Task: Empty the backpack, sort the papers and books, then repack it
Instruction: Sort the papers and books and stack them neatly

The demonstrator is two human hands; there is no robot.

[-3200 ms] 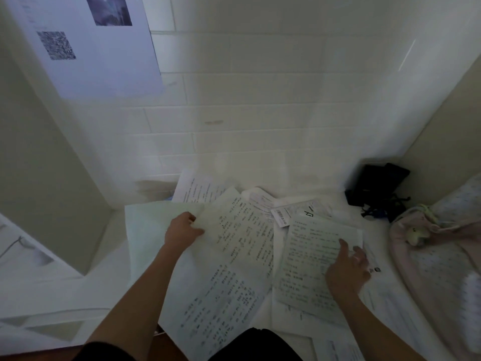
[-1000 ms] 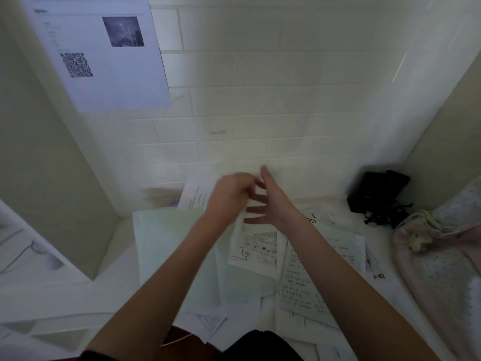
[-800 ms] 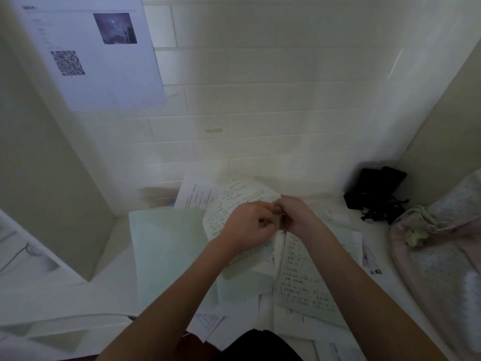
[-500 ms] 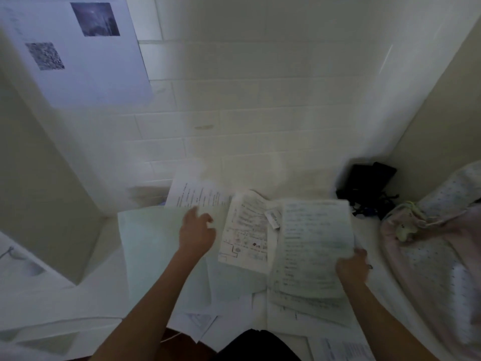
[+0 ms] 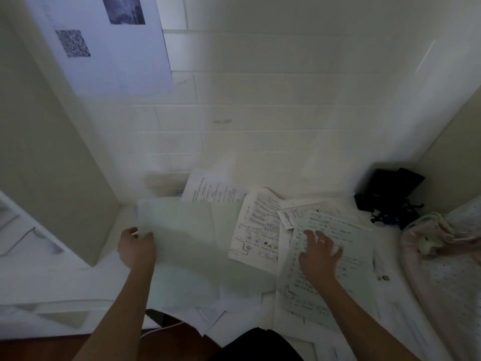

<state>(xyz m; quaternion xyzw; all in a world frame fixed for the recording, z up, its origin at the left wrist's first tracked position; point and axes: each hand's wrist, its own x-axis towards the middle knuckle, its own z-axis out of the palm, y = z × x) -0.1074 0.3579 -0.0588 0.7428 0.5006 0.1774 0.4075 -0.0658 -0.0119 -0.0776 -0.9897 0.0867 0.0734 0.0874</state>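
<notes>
Near the desk's left edge, the left hand (image 5: 137, 248) pinches the pale green sheet (image 5: 197, 238), long axis rightward; the right hand (image 5: 318, 252) lies flat, fingers spread, on the printed sheet (image 5: 346, 246)

The print on the sheets (image 5: 263, 227) is too blurred to read; the pink backpack (image 5: 447, 261) runs off the right edge; the pale green sheet (image 5: 197, 243) hides the left hand's (image 5: 136, 247) fingers.

Left hand (image 5: 136, 247) pinches the edge of a big pale green sheet (image 5: 197, 241), right hand (image 5: 318, 254) lies flat, fingers spread, on a printed page (image 5: 338, 230). Loose papers cover the worktop (image 5: 52, 282); pink dotted backpack (image 5: 442, 261) sits far right beside a black pouch (image 5: 387, 191).
</notes>
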